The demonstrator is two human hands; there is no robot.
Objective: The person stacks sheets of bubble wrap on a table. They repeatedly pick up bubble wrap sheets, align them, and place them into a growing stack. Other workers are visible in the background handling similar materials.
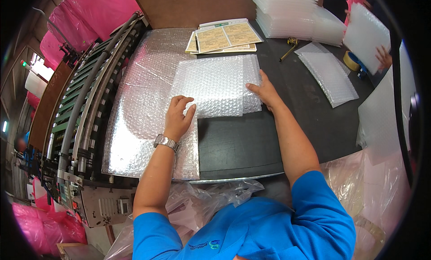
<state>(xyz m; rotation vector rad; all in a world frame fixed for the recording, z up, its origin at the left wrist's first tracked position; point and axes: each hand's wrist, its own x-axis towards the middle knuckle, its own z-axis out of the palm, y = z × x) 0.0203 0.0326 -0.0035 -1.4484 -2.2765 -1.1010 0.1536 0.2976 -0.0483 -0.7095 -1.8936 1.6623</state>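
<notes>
Seemingly to steady the bubble-wrap sheets [213,82] on the bench [238,145], the right hand [267,91] meets their right edge (whether its grip pinches, I cannot tell), while the left hand [178,117], grip loosely parted, is by their lower-left corner.

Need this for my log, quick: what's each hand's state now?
Left hand: open, holding nothing visible.
Right hand: thumb over the right edge of the bubble-wrap pieces; whether closed cannot be told.

Layer count of bubble-wrap stack [208,85] unclear; print on yellow forms [220,39] too small; co-worker [384,59] cut off, upper right.
</notes>
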